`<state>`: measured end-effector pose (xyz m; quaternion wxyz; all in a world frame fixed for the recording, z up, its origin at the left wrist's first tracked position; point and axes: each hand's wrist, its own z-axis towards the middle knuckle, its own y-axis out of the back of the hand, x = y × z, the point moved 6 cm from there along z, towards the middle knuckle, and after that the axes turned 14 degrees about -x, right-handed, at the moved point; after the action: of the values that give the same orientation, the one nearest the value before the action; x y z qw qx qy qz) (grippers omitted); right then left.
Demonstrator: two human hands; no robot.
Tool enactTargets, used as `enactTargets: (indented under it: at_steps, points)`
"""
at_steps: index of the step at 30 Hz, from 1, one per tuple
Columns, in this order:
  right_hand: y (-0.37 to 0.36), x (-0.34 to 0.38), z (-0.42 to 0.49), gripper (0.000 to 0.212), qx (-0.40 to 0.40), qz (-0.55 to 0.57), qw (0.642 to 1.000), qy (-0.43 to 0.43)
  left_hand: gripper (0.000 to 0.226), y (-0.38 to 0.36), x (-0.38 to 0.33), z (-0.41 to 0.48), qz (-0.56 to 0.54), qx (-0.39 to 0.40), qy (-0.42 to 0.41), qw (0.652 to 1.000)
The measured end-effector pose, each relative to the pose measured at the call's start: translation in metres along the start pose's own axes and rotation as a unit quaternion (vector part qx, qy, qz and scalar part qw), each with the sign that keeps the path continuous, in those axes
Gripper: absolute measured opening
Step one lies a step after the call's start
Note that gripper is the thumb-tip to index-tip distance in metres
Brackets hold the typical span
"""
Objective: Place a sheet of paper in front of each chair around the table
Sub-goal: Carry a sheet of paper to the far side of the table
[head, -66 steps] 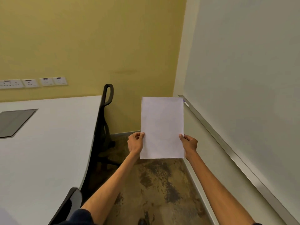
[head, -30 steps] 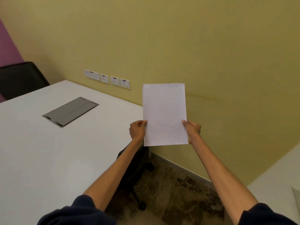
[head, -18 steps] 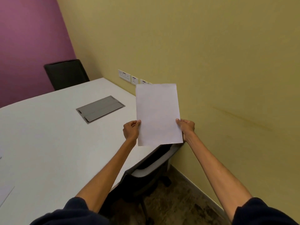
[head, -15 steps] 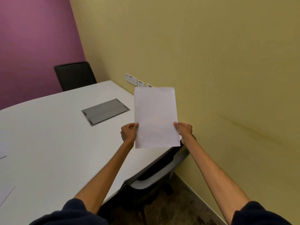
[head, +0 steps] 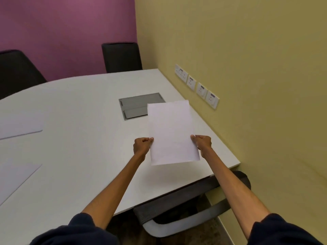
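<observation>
I hold a blank white sheet of paper above the near right corner of the white table. My left hand pinches its left edge and my right hand pinches its right edge. A black chair is tucked under the table edge just below my arms. Two sheets lie flat on the table at the left, one farther off and one nearer. Two more black chairs stand at the far side, one near the corner and one at the left.
A grey cable hatch is set into the table top behind the held sheet. A row of wall sockets runs along the yellow wall on the right. A purple wall closes the far side.
My view has swung left from the room's corner onto the table. The held sheet, earlier over the floor and chair, is now above the table's near right corner. Both hands keep their grip.
</observation>
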<state>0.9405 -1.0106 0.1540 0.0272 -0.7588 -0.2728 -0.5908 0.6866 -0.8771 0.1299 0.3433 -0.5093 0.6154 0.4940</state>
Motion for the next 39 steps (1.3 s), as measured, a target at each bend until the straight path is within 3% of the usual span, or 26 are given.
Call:
enactTargets:
  at_steps: [7,12,16,18,24,28,32,39]
  points:
    - [-0.057,-0.05,0.043,0.027,0.067,-0.118,0.991,-0.02,0.016,-0.005,0.059,0.033,0.037,-0.029,0.077,0.996]
    - [-0.079,-0.084,0.075,0.022,0.114,-0.197,0.973,-0.033,0.025,-0.022,0.103,0.04,0.07,-0.034,0.131,0.988]
    - [-0.088,-0.111,0.096,0.046,0.141,-0.246,0.959,-0.027,0.018,-0.036,0.129,0.042,0.11,-0.027,0.159,0.981]
    - [-0.091,-0.124,0.105,0.049,0.149,-0.263,0.953,-0.033,0.028,-0.042,0.138,0.042,0.13,-0.023,0.164,0.978]
    - [-0.1,-0.148,0.12,0.033,0.172,-0.299,0.938,-0.031,0.03,-0.055,0.157,0.048,0.172,-0.03,0.164,0.971]
    - [-0.107,-0.15,0.129,0.046,0.163,-0.342,0.925,0.018,0.024,-0.058,0.167,0.05,0.193,-0.051,0.163,0.966]
    - [-0.112,-0.146,0.13,0.015,0.177,-0.389,0.902,0.059,0.022,-0.057,0.167,0.052,0.25,-0.071,0.157,0.953]
    - [-0.116,-0.141,0.13,0.046,0.183,-0.437,0.872,0.125,0.051,-0.057,0.156,0.056,0.343,-0.064,0.055,0.935]
